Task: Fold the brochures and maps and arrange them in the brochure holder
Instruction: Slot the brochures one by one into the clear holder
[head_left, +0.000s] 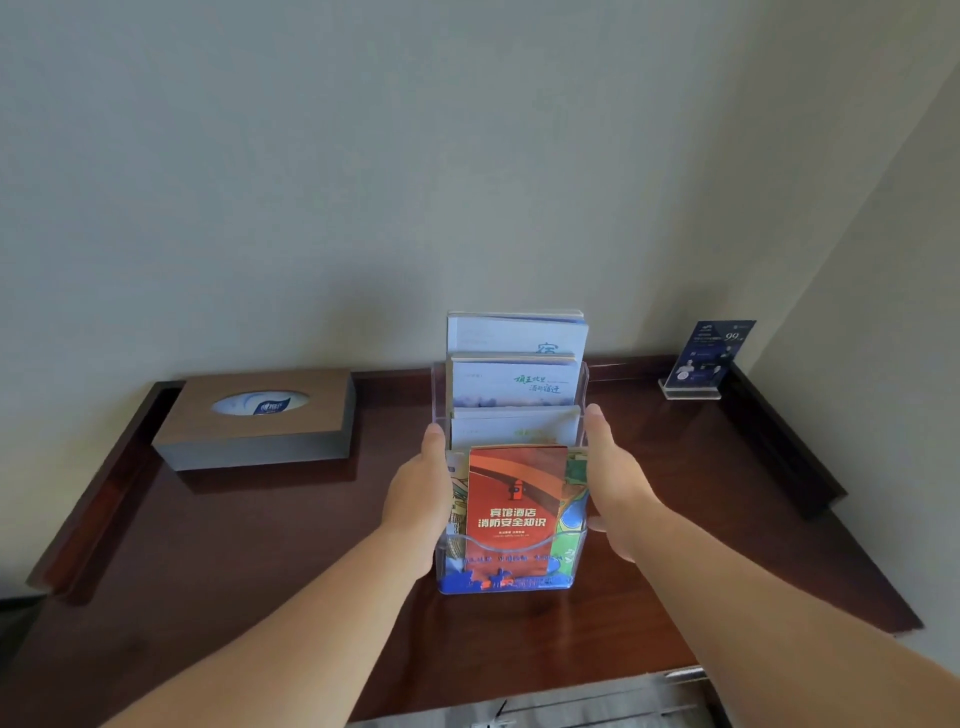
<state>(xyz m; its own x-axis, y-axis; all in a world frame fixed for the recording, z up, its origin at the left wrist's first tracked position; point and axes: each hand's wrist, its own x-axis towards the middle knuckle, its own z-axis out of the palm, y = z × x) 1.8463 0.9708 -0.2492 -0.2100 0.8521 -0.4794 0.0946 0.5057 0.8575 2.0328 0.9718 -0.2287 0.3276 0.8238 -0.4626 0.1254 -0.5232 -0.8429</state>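
Observation:
A clear tiered brochure holder (439, 387) stands in the middle of the dark wooden table. Its front pocket holds a red-orange brochure (517, 499) in front of a colourful map (571, 525). White folded brochures (514, 384) fill the tiers behind, the rearmost (517, 335) standing tallest. My left hand (418, 504) lies flat against the holder's left side, thumb up along the wall. My right hand (615, 488) presses the right side, fingers wrapped round the lower edge. Both hands clasp the holder between them.
A brown wooden tissue box (260, 418) sits at the back left. A small acrylic sign stand with a dark blue card (709, 358) stands in the back right corner. Raised rails (779, 431) run along the table's sides and back. Walls close in behind and right.

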